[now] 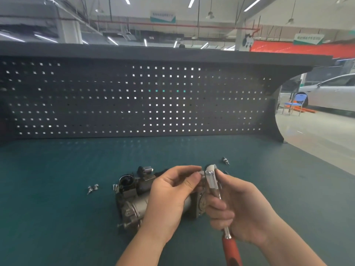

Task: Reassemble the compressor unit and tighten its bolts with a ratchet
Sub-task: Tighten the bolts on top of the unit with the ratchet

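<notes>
We have the compressor (134, 200) lying on the green bench (57, 189), mostly assembled. Above its right end, our right hand (242, 208) grips the ratchet (213, 181) while our left hand (172, 194) pinches its head. Loose bolts (92, 188) left of the compressor suggest tightening remains.

Both hands (199, 200) on ratchet (212, 181) above compressor unit (134, 202)

Bright ceiling strip lights (113, 40), dim pegboard (134, 100), soft overall blur, curved wide-angle edges
</notes>
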